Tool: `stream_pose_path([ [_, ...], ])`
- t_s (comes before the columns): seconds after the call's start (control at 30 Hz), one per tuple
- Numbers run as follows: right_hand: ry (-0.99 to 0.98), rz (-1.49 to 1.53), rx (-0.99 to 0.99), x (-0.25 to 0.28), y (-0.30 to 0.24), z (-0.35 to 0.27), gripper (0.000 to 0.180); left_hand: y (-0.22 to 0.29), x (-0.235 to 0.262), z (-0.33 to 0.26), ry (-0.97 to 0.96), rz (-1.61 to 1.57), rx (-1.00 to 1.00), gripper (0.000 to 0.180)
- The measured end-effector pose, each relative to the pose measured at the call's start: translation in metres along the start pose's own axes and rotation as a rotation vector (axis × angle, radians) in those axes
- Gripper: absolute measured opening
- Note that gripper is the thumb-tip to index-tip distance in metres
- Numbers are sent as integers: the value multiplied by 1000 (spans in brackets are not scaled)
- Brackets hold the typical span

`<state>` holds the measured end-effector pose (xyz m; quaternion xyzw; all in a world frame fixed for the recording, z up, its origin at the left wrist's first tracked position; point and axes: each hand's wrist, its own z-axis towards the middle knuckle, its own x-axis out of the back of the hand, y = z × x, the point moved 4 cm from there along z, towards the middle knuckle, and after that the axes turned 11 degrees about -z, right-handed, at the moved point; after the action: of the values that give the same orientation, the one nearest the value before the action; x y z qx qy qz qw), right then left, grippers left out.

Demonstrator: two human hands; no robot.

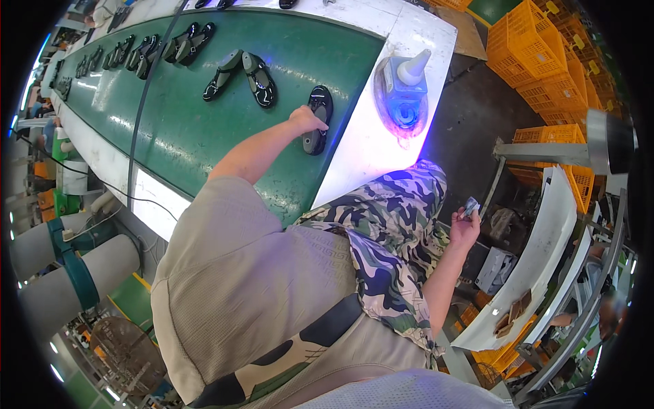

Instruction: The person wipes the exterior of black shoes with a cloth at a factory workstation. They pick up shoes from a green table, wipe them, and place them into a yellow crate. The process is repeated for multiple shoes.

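Note:
On the green conveyor belt, a glossy black shoe with a grey insole lies near the right edge. My left hand reaches across and is closed on the side of this shoe. A pair of matching shoes lies to its left, soles down and angled apart. Away from the belt, my right hand is raised at the right, its fingers closed on a small grey-blue crumpled piece. What that piece is cannot be made out.
A blue bottle with a white cone nozzle stands on the white table end, under violet light. More pairs of black shoes line the belt farther left. Orange crates are stacked at right, near a white curved panel and a metal post.

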<state>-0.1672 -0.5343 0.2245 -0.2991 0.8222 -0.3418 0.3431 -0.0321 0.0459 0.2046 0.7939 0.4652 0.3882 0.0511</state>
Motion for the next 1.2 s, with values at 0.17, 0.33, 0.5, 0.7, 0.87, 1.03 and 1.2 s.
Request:
stream_pose_path([
  [0.17, 71, -27, -22, 0, -4, -3, 11, -44, -3, 24, -281, -644, 196, 51],
  [0.33, 107, -75, 1, 5, 2, -9, 10, -17, -6, -20, -570, -1229, -103, 54],
  [0.5, 72, -145, 93, -41, -14, -10, 9, 62, -17, -85, -837, -1472, -410, 55],
  [0.7, -230, -377, 421, -160, -62, -55, 17, 159, -21, -159, -288, -429, -1429, 56],
  [0.87, -218, -591, 683, -209, -88, -77, 20, 202, -25, -238, -210, -205, -1776, 50],
  [1.03, -198, -656, 735, -215, -98, -92, 23, 212, -33, -267, -130, -56, -1967, 41],
  [1.2, -203, -629, 690, -207, -97, -94, 23, 214, -40, -268, -143, -51, -1962, 41],
])
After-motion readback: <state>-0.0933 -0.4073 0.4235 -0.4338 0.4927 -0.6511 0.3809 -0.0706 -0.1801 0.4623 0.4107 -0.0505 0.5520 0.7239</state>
